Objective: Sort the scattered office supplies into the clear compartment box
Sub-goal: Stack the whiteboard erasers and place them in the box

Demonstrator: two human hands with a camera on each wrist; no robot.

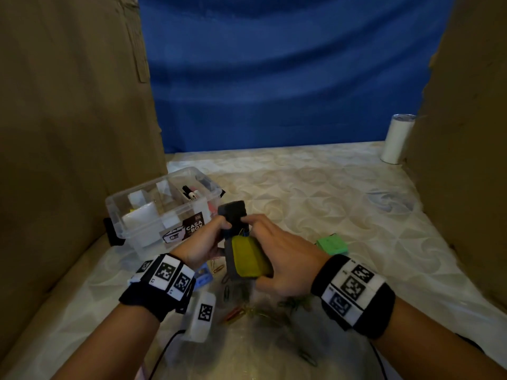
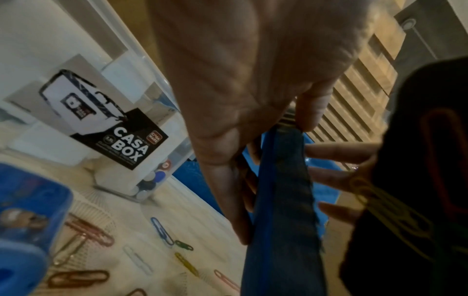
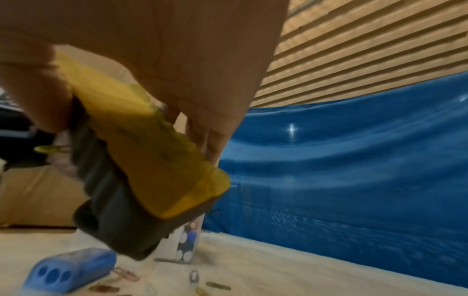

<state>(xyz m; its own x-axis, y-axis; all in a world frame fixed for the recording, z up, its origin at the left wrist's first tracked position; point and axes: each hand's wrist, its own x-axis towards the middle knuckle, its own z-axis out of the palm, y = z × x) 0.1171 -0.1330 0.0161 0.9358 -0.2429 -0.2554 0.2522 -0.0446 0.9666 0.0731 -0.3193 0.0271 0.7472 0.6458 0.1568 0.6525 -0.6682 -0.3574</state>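
My left hand (image 1: 212, 235) grips a blue-backed board eraser (image 1: 233, 216) with dark felt, held upright just right of the clear compartment box (image 1: 164, 212). In the left wrist view my fingers (image 2: 311, 112) pinch its blue edge (image 2: 281, 200), and paper clips (image 2: 395, 202) cling to the black felt. My right hand (image 1: 274, 245) holds a yellow board eraser (image 1: 249, 259) with grey felt against its palm, while its fingertips touch the dark eraser. The yellow eraser (image 3: 152, 150) fills the right wrist view. Several coloured paper clips (image 1: 247, 311) lie on the cloth below both hands.
A blue sharpener (image 1: 204, 277) lies under my left wrist, also shown as the sharpener (image 3: 70, 268). A green sticky-note pad (image 1: 332, 244) sits to the right. The box holds markers (image 1: 190, 193) and round magnets (image 2: 152, 180). Cardboard walls (image 1: 68, 133) flank both sides; a white tumbler (image 1: 397, 138) stands far right.
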